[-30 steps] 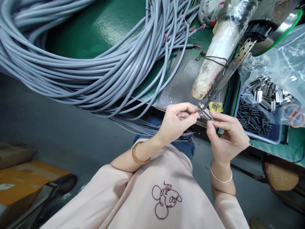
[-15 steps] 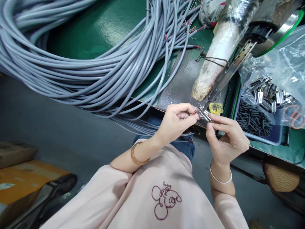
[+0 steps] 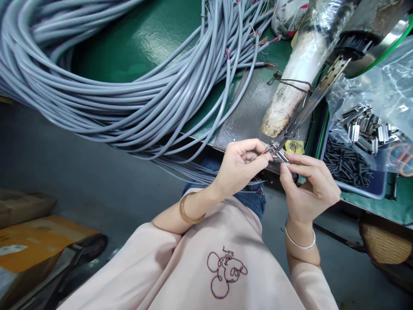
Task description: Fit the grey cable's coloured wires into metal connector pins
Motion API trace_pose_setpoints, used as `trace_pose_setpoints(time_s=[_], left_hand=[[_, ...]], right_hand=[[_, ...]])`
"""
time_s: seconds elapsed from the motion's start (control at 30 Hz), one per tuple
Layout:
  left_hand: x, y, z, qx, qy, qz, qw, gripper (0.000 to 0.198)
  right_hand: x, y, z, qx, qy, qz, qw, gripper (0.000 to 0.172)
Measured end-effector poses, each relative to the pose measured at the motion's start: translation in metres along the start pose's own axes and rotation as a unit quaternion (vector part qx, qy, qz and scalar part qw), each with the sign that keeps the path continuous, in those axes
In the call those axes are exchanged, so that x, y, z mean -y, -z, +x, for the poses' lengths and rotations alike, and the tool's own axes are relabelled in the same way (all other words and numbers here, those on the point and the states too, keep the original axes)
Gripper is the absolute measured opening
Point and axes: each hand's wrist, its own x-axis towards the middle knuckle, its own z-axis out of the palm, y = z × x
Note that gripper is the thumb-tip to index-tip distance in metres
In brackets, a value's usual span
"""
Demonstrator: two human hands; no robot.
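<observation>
My left hand (image 3: 247,165) pinches thin coloured wires (image 3: 265,151) at the end of a grey cable, most of which is hidden under the fingers. My right hand (image 3: 308,183) is closed on one end of a small metal multi-pin connector (image 3: 280,153). The wire ends meet the connector's row of contacts. A soldering iron (image 3: 298,114) slants down from the upper right, its tip close to or touching the connector; which one I cannot tell. Just behind the right fingertips lies a small yellow piece (image 3: 295,147).
A large bundle of grey cables (image 3: 155,103) spans the green table (image 3: 167,36). Beside the iron is a white wrapped tube (image 3: 287,86) over a dark plate (image 3: 243,114). At right, a blue tray (image 3: 379,185) holds black sleeves (image 3: 348,163) and a plastic bag of metal connectors (image 3: 369,129).
The view has shifted slightly, so everything sits a little further right. The iron's tip now lies more over the connector. Both hands keep their hold.
</observation>
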Motion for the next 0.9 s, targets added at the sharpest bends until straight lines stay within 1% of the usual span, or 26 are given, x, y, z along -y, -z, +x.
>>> trace_pose_setpoints(time_s=[0.23, 0.33, 0.5, 0.63, 0.7, 0.77, 0.83, 0.9], left_hand=[[-0.001, 0.000, -0.001, 0.009, -0.008, 0.005, 1.000, 0.017], [-0.001, 0.002, -0.001, 0.016, 0.009, 0.016, 1.000, 0.018], [0.001, 0.005, -0.001, 0.026, 0.040, 0.033, 0.998, 0.020], [0.002, 0.007, -0.003, 0.033, 0.050, 0.048, 0.997, 0.018], [0.003, 0.008, -0.004, 0.040, 0.051, 0.040, 0.997, 0.015], [0.004, 0.010, -0.006, 0.041, 0.045, 0.013, 0.998, 0.014], [0.006, 0.012, -0.007, 0.042, 0.037, -0.026, 0.998, 0.018], [0.009, 0.014, -0.009, 0.054, 0.039, -0.057, 0.996, 0.019]], right_hand=[[0.004, 0.002, 0.000, -0.004, 0.005, -0.017, 1.000, 0.019], [0.004, 0.003, -0.003, -0.005, 0.020, -0.015, 1.000, 0.019], [0.001, 0.005, -0.007, 0.020, 0.042, -0.032, 0.998, 0.020], [0.002, 0.006, -0.008, 0.008, 0.067, -0.061, 0.996, 0.023], [0.002, 0.006, -0.009, 0.002, 0.070, -0.069, 0.995, 0.023], [0.003, 0.006, -0.010, 0.001, 0.051, -0.058, 0.997, 0.021], [0.003, 0.007, -0.011, -0.003, 0.014, -0.033, 0.999, 0.019], [0.003, 0.008, -0.012, -0.004, -0.026, -0.007, 1.000, 0.017]])
